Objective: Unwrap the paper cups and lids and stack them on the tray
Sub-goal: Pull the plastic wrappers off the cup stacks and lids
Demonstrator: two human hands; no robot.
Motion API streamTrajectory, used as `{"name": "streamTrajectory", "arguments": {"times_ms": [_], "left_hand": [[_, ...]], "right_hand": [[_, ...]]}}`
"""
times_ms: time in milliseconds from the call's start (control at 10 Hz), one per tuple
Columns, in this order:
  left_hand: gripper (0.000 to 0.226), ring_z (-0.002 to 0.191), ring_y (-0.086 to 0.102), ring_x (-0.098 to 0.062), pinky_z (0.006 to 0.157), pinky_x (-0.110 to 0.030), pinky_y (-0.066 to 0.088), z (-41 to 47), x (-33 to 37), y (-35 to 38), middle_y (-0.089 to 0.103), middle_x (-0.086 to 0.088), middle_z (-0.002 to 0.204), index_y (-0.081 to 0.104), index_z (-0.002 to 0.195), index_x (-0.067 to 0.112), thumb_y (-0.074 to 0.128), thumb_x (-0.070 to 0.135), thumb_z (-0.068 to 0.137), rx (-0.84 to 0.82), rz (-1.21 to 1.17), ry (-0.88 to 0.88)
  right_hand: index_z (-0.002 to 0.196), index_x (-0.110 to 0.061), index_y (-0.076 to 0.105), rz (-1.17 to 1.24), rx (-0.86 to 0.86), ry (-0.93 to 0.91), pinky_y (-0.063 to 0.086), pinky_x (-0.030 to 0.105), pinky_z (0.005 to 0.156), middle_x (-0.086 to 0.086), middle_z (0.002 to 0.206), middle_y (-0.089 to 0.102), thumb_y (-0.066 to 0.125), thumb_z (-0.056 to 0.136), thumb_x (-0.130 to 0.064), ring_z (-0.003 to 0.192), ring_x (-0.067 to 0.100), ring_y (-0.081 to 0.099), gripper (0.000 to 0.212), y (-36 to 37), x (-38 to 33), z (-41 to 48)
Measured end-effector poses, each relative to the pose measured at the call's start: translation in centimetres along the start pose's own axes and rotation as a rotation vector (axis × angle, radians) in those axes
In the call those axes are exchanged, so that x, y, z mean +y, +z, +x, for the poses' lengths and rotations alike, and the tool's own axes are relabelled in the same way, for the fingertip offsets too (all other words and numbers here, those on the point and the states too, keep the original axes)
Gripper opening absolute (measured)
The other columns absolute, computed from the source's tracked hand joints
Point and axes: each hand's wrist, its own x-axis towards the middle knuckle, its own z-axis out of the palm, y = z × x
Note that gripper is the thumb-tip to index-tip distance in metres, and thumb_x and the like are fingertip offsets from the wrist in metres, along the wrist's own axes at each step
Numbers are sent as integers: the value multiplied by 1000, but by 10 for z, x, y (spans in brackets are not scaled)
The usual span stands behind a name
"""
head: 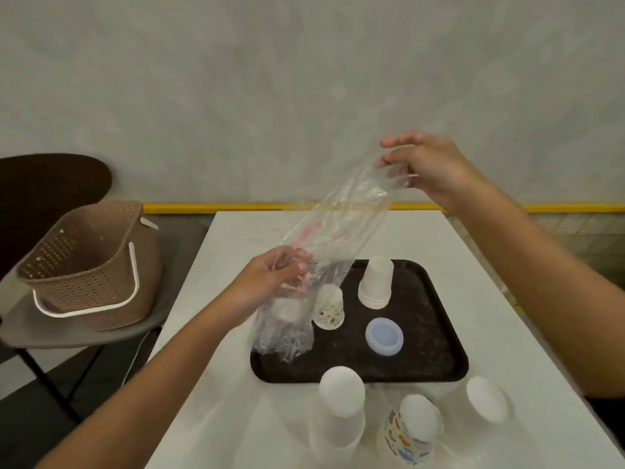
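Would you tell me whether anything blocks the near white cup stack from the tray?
Nothing visible does: the white cup stack stands beside the tray, and the wrapper hangs over its left side.

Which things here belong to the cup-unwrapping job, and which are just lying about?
Job: clear plastic wrapper, held by the left hand and right hand; black rectangular tray; white paper cup stack and pale blue round lid on it; patterned paper cup stack off the tray.
Lying about: brown perforated plastic basket; grey chair under it.
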Motion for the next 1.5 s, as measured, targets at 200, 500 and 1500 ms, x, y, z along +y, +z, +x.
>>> {"name": "streamTrajectory", "arguments": {"times_ms": [200, 500, 1500], "left_hand": [[17, 71, 56, -13, 72, -25, 47, 40, 2, -59, 60, 2, 82, 60, 101, 25, 56, 12, 90, 39, 286, -50], [23, 80, 56, -17, 76, -25, 46, 125, 2, -143, 61, -7, 95, 59, 87, 28, 65, 6, 83, 159, 556, 33], [46, 129, 40, -16, 100, -23, 32, 211, -115, -159, 40, 0, 142, 40, 137, 21, 52, 20, 93, 135, 857, -32]], "right_hand": [[105, -12, 61, -188, 22, 107, 32, 20, 44, 8, 80, 60, 57, 82, 0, 56, 15, 45, 26, 7, 41, 32], [96, -2, 57, 115, 6, 264, 51, 21, 42, 12, 72, 52, 49, 89, 9, 43, 15, 57, 15, 39, 79, 100], [136, 1, 37, 285, 253, 769, 51, 28, 83, 20, 135, 47, 44, 95, -1, 117, 29, 54, 42, 125, 228, 192]]}}
